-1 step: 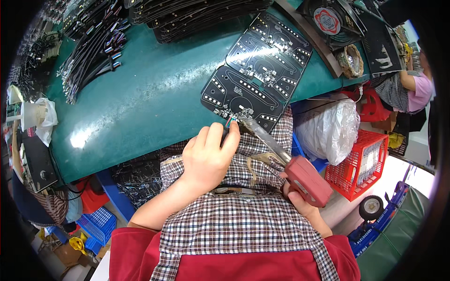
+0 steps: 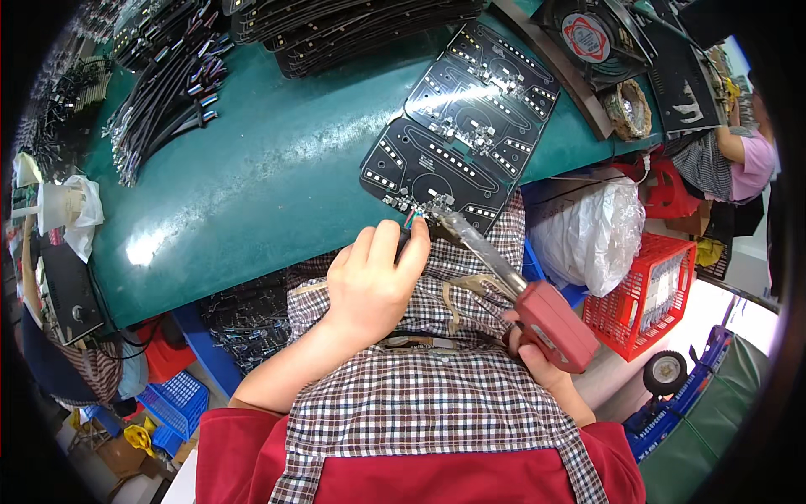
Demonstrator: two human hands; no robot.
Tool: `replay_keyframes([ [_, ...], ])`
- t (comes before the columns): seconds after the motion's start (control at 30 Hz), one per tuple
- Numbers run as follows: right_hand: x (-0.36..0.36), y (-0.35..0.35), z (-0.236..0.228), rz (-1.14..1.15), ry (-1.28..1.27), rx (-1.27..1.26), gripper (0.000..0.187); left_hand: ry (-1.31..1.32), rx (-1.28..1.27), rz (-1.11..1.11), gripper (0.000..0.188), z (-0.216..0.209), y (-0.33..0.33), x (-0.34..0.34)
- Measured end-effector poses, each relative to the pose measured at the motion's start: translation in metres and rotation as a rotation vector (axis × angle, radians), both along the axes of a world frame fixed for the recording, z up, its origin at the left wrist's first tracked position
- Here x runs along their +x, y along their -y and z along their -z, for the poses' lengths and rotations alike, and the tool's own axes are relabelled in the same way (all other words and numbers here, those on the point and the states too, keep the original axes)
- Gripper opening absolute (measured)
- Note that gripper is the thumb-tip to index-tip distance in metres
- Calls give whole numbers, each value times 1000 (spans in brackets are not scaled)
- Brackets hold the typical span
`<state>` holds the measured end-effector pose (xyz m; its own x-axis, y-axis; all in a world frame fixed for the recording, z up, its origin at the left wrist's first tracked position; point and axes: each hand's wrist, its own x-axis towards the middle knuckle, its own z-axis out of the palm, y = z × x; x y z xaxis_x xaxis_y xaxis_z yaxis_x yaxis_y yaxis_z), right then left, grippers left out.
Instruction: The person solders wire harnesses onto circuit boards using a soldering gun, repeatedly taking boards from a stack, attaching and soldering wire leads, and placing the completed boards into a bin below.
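At the table's near right edge lies a black circuit board panel (image 2: pixel 453 164) with rows of small pale LEDs, its near end jutting out over my lap. My left hand (image 2: pixel 374 281) is closed, thumb and forefinger pinching thin coloured wires (image 2: pixel 410 220) against the board's near edge. My right hand (image 2: pixel 541 367) grips the red handle of a soldering gun (image 2: pixel 554 323). Its long metal barrel slants up and left, and the tip reaches the small parts beside the wires. Whether the tip touches the joint is too small to tell.
Bundled black cables (image 2: pixel 164 109) lie far left on the green table (image 2: pixel 252 185). Stacked black boards (image 2: pixel 353 34) stand at the back. At the far right are a fan (image 2: pixel 583 42) and a tape roll (image 2: pixel 627 111). A red crate (image 2: pixel 642 294) sits lower right.
The soldering gun has shifted very slightly to the right, its tip with it. My left hand, the wires and the board look unmoved.
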<state>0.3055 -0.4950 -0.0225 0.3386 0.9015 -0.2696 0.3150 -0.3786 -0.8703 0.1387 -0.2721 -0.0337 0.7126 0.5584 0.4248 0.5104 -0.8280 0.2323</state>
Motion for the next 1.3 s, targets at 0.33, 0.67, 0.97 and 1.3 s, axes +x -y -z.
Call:
replay_keyframes([
  [0.33,1,-12,-1,-55,34,68,42,58,-48,-20,33,0,2,3],
  [0.67,-4,-13,-1,28,80,82,45,-34,110,-26,26,-1,2,6],
  [0.97,-1,-7,1,23,62,69,42,-42,129,-32,24,-2,4,7],
  [1.3,-2,-23,-10,117,-206,166,58,52,-14,-25,25,3,5,4],
])
